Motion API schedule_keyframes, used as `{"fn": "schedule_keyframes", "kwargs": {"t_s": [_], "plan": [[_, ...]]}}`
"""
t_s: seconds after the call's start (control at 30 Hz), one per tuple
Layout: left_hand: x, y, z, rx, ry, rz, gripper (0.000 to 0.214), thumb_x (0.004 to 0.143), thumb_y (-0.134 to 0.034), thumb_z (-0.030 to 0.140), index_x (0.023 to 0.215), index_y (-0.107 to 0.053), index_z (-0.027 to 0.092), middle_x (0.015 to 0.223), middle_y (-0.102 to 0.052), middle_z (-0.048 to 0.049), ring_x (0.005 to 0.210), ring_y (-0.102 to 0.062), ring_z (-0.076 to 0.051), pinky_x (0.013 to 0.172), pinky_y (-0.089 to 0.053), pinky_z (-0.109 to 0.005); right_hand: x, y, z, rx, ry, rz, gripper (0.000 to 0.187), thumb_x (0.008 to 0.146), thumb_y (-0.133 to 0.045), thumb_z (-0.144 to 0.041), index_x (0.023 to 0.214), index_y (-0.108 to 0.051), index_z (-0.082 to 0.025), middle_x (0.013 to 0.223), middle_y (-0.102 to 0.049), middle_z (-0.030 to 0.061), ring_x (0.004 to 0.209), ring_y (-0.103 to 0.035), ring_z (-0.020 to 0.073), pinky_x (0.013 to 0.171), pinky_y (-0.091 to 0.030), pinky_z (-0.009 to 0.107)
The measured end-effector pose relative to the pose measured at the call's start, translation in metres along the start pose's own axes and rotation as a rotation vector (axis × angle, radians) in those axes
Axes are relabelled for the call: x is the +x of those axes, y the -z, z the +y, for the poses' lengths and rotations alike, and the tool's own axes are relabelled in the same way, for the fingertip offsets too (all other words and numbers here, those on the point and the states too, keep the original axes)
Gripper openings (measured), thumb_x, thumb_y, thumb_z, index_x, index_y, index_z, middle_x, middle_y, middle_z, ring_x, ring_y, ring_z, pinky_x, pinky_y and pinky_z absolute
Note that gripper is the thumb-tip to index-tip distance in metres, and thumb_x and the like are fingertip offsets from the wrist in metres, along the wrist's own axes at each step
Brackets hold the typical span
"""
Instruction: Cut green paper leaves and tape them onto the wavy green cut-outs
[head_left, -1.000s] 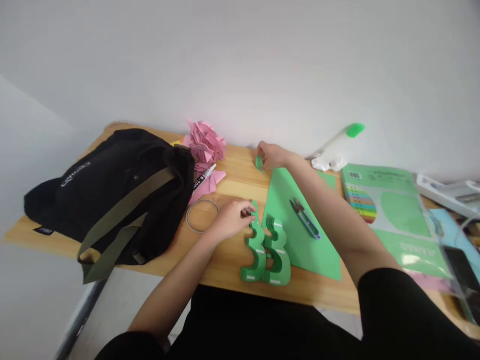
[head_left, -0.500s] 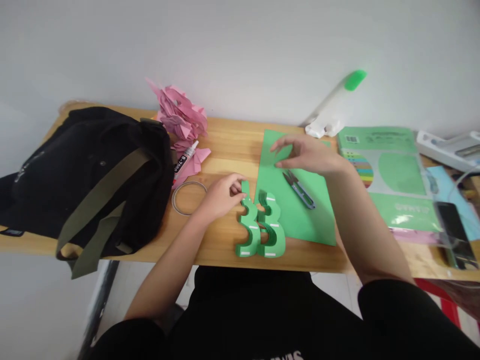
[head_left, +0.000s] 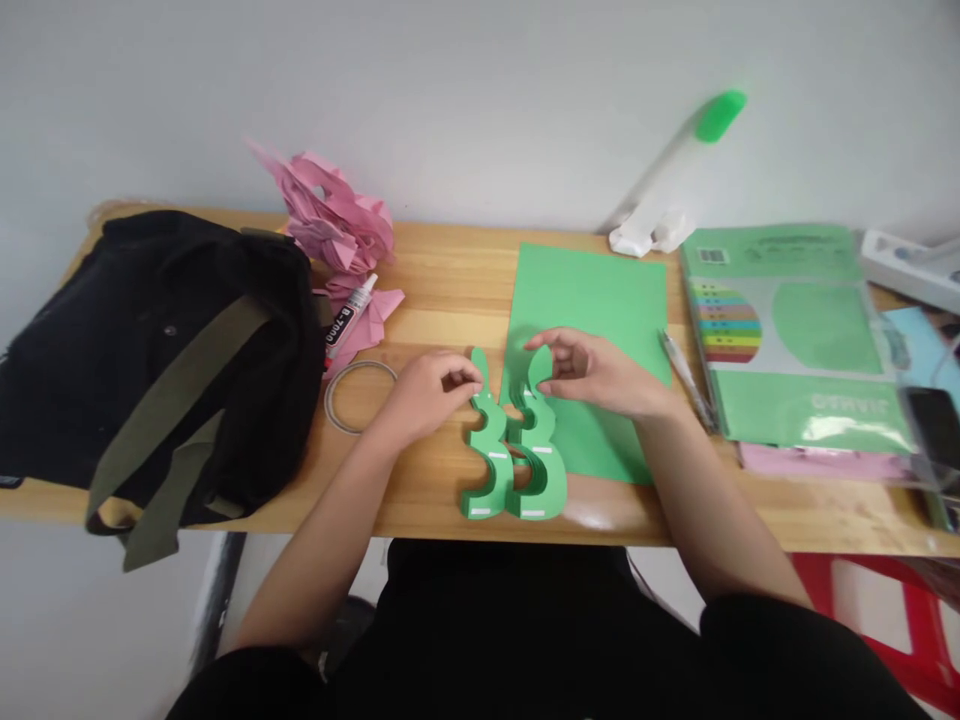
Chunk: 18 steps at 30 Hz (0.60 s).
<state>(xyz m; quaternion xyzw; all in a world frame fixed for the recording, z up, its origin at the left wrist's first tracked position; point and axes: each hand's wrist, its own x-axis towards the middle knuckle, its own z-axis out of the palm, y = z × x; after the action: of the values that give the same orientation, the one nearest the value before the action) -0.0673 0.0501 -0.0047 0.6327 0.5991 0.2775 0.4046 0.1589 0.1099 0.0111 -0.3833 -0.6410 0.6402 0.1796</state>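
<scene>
Pinched narrowly in left hand (head_left: 431,392): tip of left curl (head_left: 491,430). Pinched likewise in right hand (head_left: 600,374): leaf (head_left: 541,366) by far end of right curl (head_left: 540,432). Both curls at lower centre of frame. Could crease or slip if squeezed hard or tugged unevenly.

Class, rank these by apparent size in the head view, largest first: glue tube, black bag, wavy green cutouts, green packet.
1. Black bag
2. Green packet
3. Wavy green cutouts, taken together
4. Glue tube
</scene>
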Motion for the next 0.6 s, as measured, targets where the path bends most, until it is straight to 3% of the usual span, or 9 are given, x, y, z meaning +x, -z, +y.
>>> {"fn": "schedule_keyframes", "kwargs": {"t_s": [0.37, 0.6], "plan": [[0.0, 0.002, 0.005, 0.02, -0.015, -0.002, 0.009, 0.077, -0.06, 0.021, 0.075, -0.068, 0.018, 0.076, -0.067, -0.0001, 0.069, -0.059, -0.012, 0.069, -0.047, -0.026, -0.002, -0.008, 0.006, 0.031, -0.003, 0.052, 0.024, 0.064, -0.074, -0.023, 0.08, -0.056, -0.017, 0.062, -0.052, -0.0066, 0.055, -0.05, 0.0079, 0.053, -0.043, 0.024], [-0.001, 0.002, 0.006, 0.006, 0.02, -0.021, 0.006, 0.075, -0.062, 0.02, 0.077, -0.067, 0.019, 0.075, -0.066, 0.0005, 0.069, -0.059, -0.012, 0.068, -0.047, -0.026, -0.001, -0.007, 0.013, -0.107, -0.035, 0.097, 0.022, 0.066, -0.072, -0.029, 0.077, -0.057, -0.017, 0.06, -0.052, -0.0046, 0.057, -0.051, 0.0101, 0.052, -0.04, 0.025]]}}
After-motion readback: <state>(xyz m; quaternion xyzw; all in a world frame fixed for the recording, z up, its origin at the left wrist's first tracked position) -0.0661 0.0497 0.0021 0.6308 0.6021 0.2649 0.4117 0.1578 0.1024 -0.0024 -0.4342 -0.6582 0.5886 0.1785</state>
